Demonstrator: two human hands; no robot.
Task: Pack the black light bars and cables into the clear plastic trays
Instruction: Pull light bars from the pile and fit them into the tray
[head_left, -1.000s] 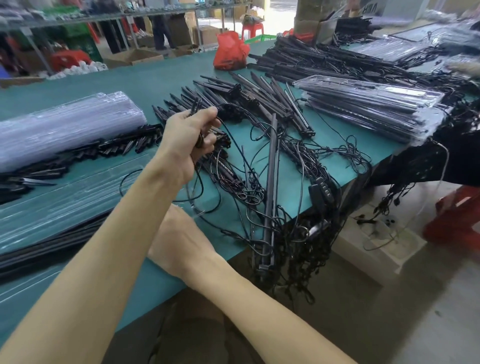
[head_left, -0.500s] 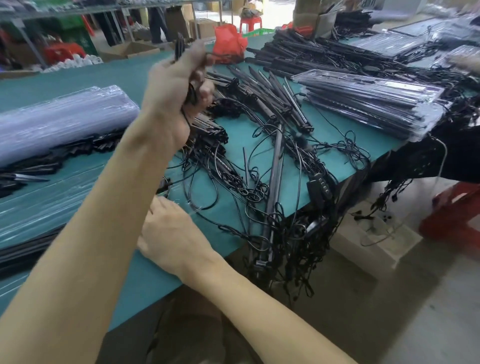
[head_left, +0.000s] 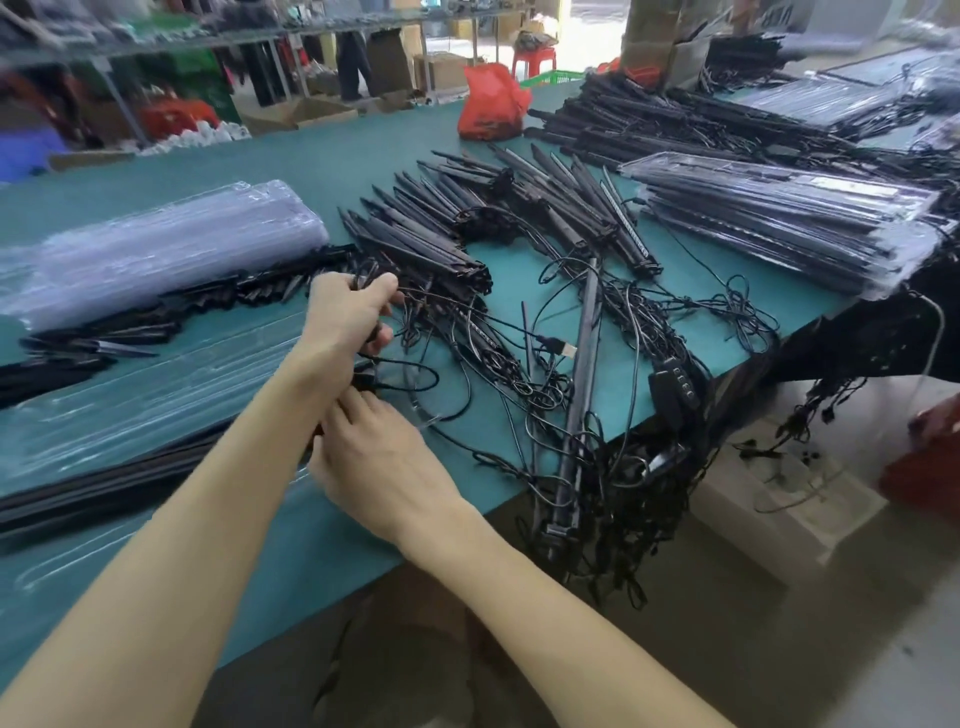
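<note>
Left hand pinching cable, centre | right hand curled round same cable | light bars fanned above | clear trays left | stack label upper right unreadable | tangle overhangs table edge, lower right

Soft, even daylight fills a teal surface. The strongest light pours from a doorway beyond the surface's far edge, blown out to white. Pale glare streaks the clear plastic trays on its left side. Shadows are faint on top, deep under its near edge. Shelves behind the surface are blurred; forearms at its near edge stretch with wide-angle distortion.
</note>
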